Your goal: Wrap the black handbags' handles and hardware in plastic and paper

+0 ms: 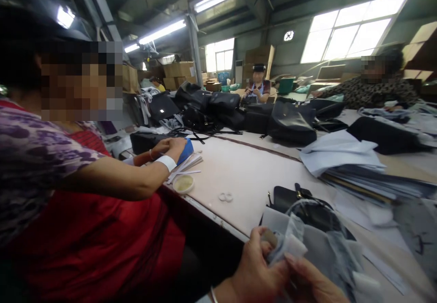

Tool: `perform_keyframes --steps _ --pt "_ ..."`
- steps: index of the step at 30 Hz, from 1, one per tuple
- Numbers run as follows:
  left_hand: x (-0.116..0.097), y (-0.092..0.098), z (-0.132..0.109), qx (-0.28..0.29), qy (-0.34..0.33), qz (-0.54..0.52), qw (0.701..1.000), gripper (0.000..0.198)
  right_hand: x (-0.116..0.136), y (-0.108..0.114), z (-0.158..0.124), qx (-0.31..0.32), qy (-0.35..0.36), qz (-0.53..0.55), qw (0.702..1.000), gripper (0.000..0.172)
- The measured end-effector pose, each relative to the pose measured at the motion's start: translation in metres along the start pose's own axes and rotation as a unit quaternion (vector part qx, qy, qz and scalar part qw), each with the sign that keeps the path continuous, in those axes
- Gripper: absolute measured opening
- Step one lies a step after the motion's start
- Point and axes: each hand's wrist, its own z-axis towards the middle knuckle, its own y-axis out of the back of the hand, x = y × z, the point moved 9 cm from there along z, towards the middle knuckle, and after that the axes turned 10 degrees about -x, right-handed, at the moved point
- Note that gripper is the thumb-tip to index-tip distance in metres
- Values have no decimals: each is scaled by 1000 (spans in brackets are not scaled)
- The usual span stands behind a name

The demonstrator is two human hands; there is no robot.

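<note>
At the lower right, my left hand (256, 266) is closed on translucent wrapping (290, 234) with whitish, padded-looking ends. My right hand (316, 278) pinches the same wrapping close beside the left fingertips, near a white end piece. Just beyond the hands, a black handbag (287, 198) with gold-coloured fittings lies on the table, a covered strap or handle curving over it. Grey-white sheets lie around and under the wrapping. My fingers partly hide what is inside it.
Two small white rings (226, 197) lie on the pale table (221, 166). A co-worker in a red apron (102, 244) sits at left, holding a blue piece (185, 152) near a round dish (183, 184). Black bags (290, 121) and stacked sheets (344, 150) stand farther back; other people sit beyond.
</note>
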Motion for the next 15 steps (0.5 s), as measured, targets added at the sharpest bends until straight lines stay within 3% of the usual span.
perform_keyframes --steps 4,10,15 --pt "-17 -9 -3 11 8 -34 999 48 19 -5 -17 -37 67 35 996 27" --pt "-15 -9 7 25 44 -18 999 41 38 5 -29 -65 48 -109 991 45" --pt "-8 -9 10 30 54 2 998 41 41 23 -25 -113 69 -111 985 47"
